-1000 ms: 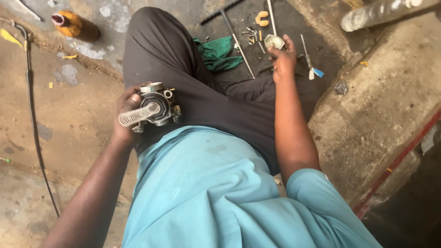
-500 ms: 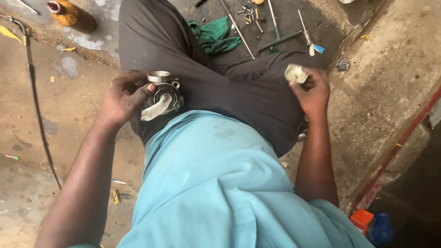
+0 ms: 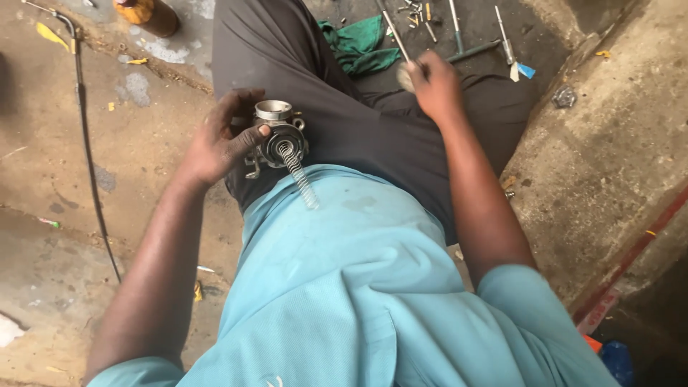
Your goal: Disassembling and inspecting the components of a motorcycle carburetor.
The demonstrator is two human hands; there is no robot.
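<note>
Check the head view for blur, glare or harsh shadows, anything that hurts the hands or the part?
Head view: soft, even daylight, no hard shadows or glare. The left hand and the metal carburetor body with its coil spring are sharp. The right hand is slightly motion-blurred, and the pale piece at its fingertips is smeared. The lower right corner falls into dark shade.

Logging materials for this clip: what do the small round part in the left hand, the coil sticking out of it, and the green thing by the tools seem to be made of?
Small round engine part: apparently cast metal, dull grey with a brighter machined collar. Coil spring: likely steel wire, bright and shiny. Crumpled green rag: looks like soft woven cloth, matte and creased. The left hand grips the part.
</note>
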